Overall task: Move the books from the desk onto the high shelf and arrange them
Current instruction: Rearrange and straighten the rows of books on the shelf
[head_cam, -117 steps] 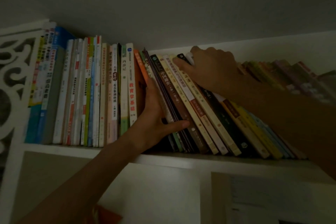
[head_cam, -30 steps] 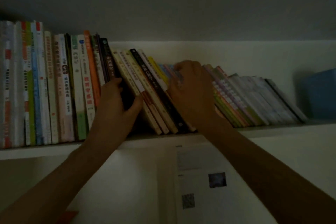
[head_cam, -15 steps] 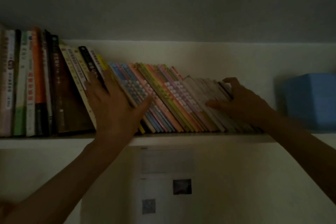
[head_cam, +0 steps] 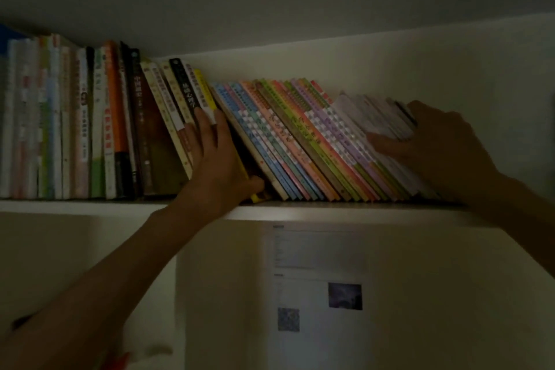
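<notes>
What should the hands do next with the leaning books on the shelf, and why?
Probably push the right hand leftward to swing the thin colourful books upright. They lean left across the shelf, with the pale books under that hand at the right end. The left hand lies flat on the taller leaning books, so it can brace them.
</notes>
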